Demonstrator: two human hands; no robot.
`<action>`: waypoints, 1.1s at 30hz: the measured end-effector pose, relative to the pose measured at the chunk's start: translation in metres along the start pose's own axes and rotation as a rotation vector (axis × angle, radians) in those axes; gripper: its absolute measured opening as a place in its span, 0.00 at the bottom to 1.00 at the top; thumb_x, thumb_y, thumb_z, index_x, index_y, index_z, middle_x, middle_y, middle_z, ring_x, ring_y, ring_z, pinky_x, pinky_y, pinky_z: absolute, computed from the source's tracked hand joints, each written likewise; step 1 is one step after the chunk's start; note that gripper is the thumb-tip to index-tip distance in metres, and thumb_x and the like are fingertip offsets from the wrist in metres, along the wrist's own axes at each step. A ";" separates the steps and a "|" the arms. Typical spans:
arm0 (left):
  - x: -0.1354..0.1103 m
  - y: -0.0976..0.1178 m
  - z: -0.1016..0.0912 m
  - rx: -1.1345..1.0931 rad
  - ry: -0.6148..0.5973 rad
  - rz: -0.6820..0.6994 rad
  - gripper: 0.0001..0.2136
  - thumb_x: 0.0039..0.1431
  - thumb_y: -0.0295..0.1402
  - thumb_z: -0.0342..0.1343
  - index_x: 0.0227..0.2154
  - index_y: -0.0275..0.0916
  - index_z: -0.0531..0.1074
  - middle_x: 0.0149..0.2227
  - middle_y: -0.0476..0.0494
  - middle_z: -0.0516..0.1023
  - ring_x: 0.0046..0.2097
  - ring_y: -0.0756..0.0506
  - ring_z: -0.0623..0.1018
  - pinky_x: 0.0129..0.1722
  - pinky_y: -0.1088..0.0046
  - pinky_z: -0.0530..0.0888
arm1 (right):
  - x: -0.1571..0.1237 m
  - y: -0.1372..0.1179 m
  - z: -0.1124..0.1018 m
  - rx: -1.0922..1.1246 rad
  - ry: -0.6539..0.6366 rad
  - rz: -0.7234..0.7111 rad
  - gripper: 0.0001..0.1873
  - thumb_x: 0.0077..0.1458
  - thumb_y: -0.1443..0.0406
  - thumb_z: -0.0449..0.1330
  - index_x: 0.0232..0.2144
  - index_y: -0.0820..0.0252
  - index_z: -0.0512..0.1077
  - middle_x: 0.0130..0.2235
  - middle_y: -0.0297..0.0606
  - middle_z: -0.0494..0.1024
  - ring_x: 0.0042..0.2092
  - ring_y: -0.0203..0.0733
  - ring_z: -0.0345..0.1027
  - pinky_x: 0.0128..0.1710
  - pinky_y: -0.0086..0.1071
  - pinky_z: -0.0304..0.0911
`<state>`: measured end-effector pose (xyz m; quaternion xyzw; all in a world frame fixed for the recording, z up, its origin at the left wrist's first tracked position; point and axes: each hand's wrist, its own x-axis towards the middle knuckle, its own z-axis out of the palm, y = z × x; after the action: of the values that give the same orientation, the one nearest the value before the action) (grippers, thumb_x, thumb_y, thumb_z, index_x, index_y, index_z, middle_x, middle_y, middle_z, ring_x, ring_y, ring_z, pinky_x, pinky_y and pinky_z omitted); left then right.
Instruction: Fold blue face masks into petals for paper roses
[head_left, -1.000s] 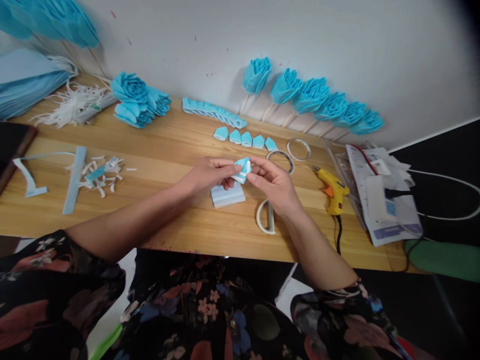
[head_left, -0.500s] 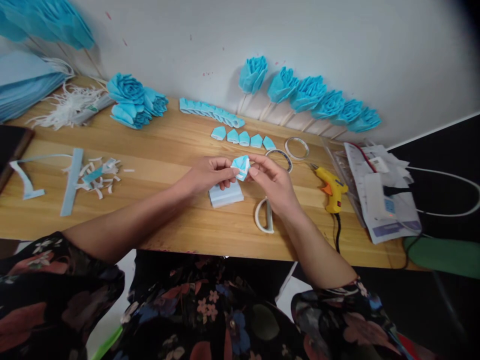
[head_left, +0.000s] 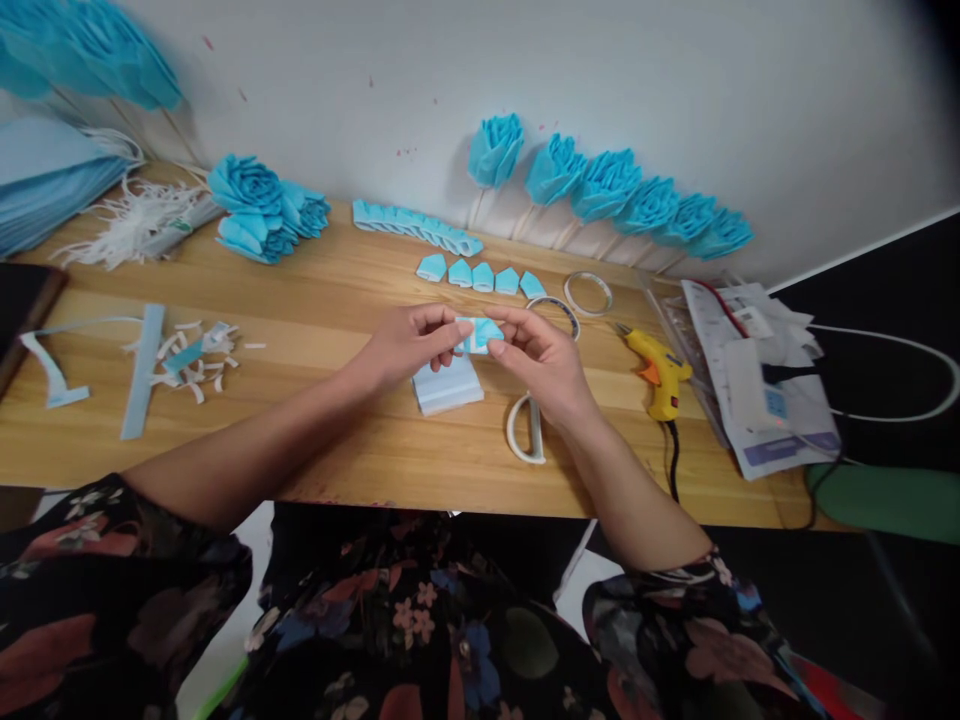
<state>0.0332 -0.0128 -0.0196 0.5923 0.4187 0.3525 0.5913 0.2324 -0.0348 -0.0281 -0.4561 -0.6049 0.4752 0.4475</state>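
Observation:
Between my two hands is a small folded blue-and-white piece of fabric (head_left: 481, 336). The thumb and fingers of my left hand (head_left: 420, 345) pinch its left end. My right hand (head_left: 541, 358) grips the opposite end, its other fingers curled behind. Just below lies a stack of pale blue strips (head_left: 448, 386), partly under my left fingertips. Beyond my hands, a row of small folded blue petals (head_left: 483, 277) lies on the wooden table (head_left: 360, 440). A D-shaped white tape ring (head_left: 526, 430) rests beside my right wrist.
Blue fabric flowers (head_left: 611, 185) on sticks lean on the wall. A yellow glue gun (head_left: 657, 370) and papers (head_left: 720, 320) lie right. White scraps (head_left: 196, 360), a blue strip (head_left: 144, 370), loose flowers (head_left: 255, 205) and white cords (head_left: 142, 222) are left. A longer folded row (head_left: 416, 228) lies behind.
The folded fabric piece has turned in my fingers, from a pointed shape to a flatter, sideways one. Both hands keep their grip. The whole view has shifted slightly.

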 end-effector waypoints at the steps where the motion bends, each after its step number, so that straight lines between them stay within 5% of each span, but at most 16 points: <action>1: 0.000 0.000 0.001 0.006 -0.022 -0.010 0.13 0.56 0.40 0.60 0.25 0.37 0.70 0.22 0.51 0.72 0.25 0.53 0.70 0.27 0.77 0.68 | 0.000 0.000 0.000 -0.005 0.004 -0.003 0.20 0.54 0.55 0.68 0.48 0.51 0.77 0.33 0.31 0.74 0.36 0.36 0.69 0.41 0.34 0.68; 14: 0.000 -0.004 0.003 0.001 -0.051 -0.096 0.06 0.51 0.34 0.62 0.27 0.36 0.73 0.21 0.53 0.70 0.24 0.54 0.68 0.25 0.78 0.64 | 0.000 -0.002 -0.001 -0.033 -0.003 -0.012 0.19 0.56 0.53 0.65 0.48 0.51 0.77 0.34 0.32 0.77 0.37 0.37 0.71 0.42 0.35 0.69; 19: -0.002 -0.004 0.004 -0.006 -0.072 -0.073 0.07 0.52 0.35 0.62 0.28 0.36 0.74 0.22 0.52 0.69 0.25 0.53 0.67 0.26 0.77 0.64 | -0.001 -0.001 0.001 -0.077 -0.076 -0.025 0.22 0.55 0.54 0.65 0.50 0.52 0.75 0.41 0.36 0.79 0.41 0.41 0.72 0.44 0.38 0.69; 33: 0.001 -0.006 0.003 -0.037 -0.039 -0.057 0.12 0.50 0.36 0.64 0.24 0.37 0.68 0.21 0.53 0.68 0.24 0.55 0.66 0.25 0.78 0.64 | 0.001 0.004 0.001 -0.006 -0.053 -0.012 0.22 0.54 0.58 0.66 0.51 0.52 0.74 0.39 0.34 0.79 0.40 0.39 0.72 0.45 0.38 0.70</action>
<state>0.0356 -0.0136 -0.0260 0.5759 0.4169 0.3317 0.6200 0.2316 -0.0337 -0.0319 -0.4410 -0.6208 0.4824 0.4329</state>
